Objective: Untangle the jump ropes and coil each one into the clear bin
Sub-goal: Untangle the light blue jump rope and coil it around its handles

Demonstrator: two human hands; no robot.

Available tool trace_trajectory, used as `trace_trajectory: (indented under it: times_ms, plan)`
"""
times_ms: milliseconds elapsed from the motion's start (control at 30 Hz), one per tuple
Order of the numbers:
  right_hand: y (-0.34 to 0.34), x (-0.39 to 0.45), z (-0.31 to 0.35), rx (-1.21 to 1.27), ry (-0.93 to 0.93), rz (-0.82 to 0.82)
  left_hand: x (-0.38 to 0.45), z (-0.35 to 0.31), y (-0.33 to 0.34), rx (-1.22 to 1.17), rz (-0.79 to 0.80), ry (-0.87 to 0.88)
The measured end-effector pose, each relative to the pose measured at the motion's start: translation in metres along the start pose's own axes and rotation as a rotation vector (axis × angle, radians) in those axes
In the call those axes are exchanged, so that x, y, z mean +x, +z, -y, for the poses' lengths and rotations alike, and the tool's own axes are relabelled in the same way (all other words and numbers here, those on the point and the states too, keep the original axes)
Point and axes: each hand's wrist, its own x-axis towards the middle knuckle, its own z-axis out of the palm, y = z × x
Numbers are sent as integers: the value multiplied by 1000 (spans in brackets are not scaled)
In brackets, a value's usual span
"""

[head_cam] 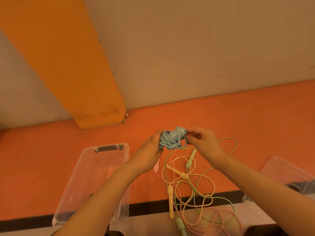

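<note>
Coiled blue rope [172, 139] between hands: left hand [148, 155] grips, right hand [202, 143] pinches.

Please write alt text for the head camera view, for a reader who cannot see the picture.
Two hands, left hand and right hand, hold a coiled blue jump rope above an orange floor. Below it lies a tangle of yellow, green and pink ropes, with a clear bin to the left.

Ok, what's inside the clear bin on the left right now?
Little shows inside the clear bin: its see-through walls and base, plus a small dark green bit near the left forearm. The forearm covers part of the interior. No coiled rope visible; the blue rope is in both hands.
</note>
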Motion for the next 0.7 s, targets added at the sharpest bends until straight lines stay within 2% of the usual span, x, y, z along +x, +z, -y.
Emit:
trace_trajectory:
  times_ms: [167, 333, 600, 700]
  plan:
    - [-1, -3, 2, -22, 44, 78, -2, 10, 1, 140, -3, 2]
    - [-7, 2, 10, -20, -15, 139, -1, 8, 0, 146, -2, -7]
    - [-8, 4, 6, 6, 33, 212, -3, 6, 0, 186, 39, -13]
    - [-2, 3, 3, -69, 30, 206, -3, 6, 1, 220, 45, -18]
